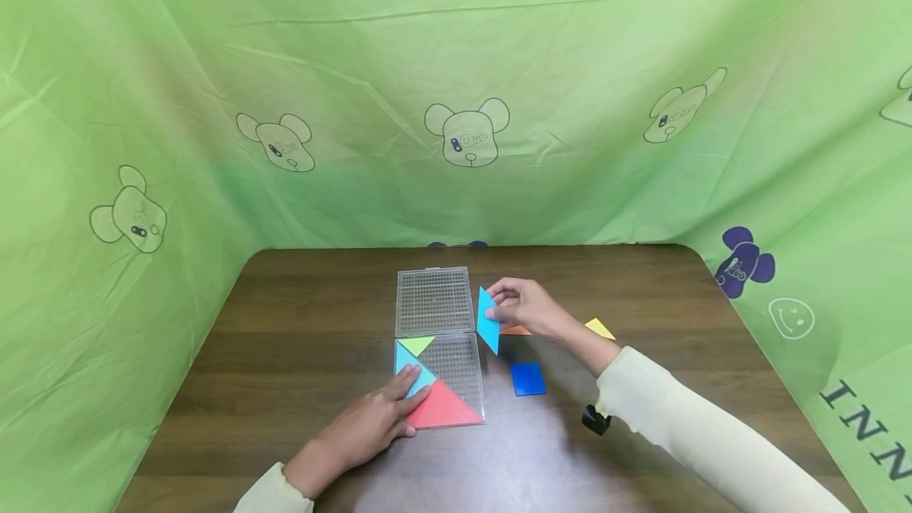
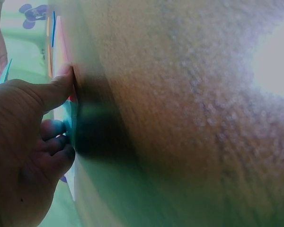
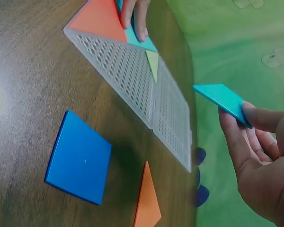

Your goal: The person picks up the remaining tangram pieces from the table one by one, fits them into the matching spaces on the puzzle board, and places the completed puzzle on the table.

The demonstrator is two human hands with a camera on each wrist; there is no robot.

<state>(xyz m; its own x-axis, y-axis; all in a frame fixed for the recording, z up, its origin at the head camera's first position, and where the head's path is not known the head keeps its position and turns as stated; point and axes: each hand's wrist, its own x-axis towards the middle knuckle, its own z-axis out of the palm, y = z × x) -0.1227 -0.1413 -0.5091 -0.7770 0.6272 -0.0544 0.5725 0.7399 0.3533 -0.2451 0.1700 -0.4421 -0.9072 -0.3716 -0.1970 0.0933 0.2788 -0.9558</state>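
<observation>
My right hand [image 1: 530, 307] pinches a light-blue parallelogram tangram piece [image 1: 488, 321] between thumb and fingers, raised above the table just right of the clear plastic case [image 1: 456, 366]. The case lies unfolded, its gridded lid [image 1: 435, 303] on the far side. In its near half sit a red triangle [image 1: 442, 408], a light-blue triangle [image 3: 144, 43] and a small pale-green triangle [image 1: 416, 345]. Fingers of my left hand [image 1: 370, 422] rest on the light-blue and red triangles, with the thumb at the case's near edge. The near half's right part shows bare grid.
A blue square [image 1: 529, 379] lies on the table right of the case. Beyond it lies an orange piece [image 3: 147, 198], partly hidden by my right hand in the head view. A yellow piece [image 1: 600, 328] is behind my right wrist. Green printed cloth [image 1: 470, 204] surrounds the table.
</observation>
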